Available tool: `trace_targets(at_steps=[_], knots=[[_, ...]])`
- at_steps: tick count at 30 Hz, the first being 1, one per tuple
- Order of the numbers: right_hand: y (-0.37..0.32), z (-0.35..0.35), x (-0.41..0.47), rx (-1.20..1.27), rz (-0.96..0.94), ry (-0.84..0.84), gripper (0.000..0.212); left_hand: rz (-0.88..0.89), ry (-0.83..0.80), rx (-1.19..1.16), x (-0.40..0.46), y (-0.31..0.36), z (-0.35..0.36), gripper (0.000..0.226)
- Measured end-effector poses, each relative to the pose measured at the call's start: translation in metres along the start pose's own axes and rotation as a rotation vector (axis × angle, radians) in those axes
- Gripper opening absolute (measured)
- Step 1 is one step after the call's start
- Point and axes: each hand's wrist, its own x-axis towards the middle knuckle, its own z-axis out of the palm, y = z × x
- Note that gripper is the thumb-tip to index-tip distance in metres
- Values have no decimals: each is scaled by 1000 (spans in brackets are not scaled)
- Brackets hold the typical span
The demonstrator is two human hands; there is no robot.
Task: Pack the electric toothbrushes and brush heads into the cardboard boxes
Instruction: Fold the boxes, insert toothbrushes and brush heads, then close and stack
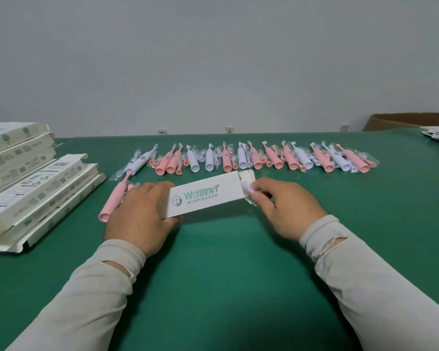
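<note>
The white cardboard toothbrush box [203, 196] lying on its side at the middle of the table is showing the brand "WISDENT" in pale green capitals on its upward face. A line of smaller green Chinese characters is running just beneath that word, too small to read with certainty. A round grey emblem carrying a small blue plus sign is sitting at the left of the lettering. The cream flat cardboard boxes [33, 183] stacked at the left are bearing printed panels and green marks too blurred to read.
</note>
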Motion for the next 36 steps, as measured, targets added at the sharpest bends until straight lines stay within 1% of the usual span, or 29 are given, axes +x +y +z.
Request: trace_targets(at_steps=[3,8,14,18,20,24,25,27,32,36], knots=[[1,-4,-1,-56,3,-18,20,-34,7,4,1,0,1,52],[-5,-7,-1,-140,-31,-15,23,-1,-30,40,1,-1,1,54],[-5,-9,1,-196,-29,140,23,15,-56,42,1,1,0,59],[-5,-11,0,-193,-7,189,23,32,-62,26,0,2,-1,58],[-5,-12,0,-199,-21,173,22,32,-57,13,0,2,-1,56],[-9,-14,-1,-218,-41,57,21,25,-55,9,0,3,-1,56],[-10,-13,0,-211,-48,43,21,29,-62,14,0,3,-1,56],[-11,-10,0,-172,-67,69,22,35,-69,22,0,4,-1,57],[-10,-6,3,-75,-111,255,21,38,-77,12,-1,4,-1,55],[-14,-1,2,93,-88,299,7,58,-80,16,-2,6,-2,56]])
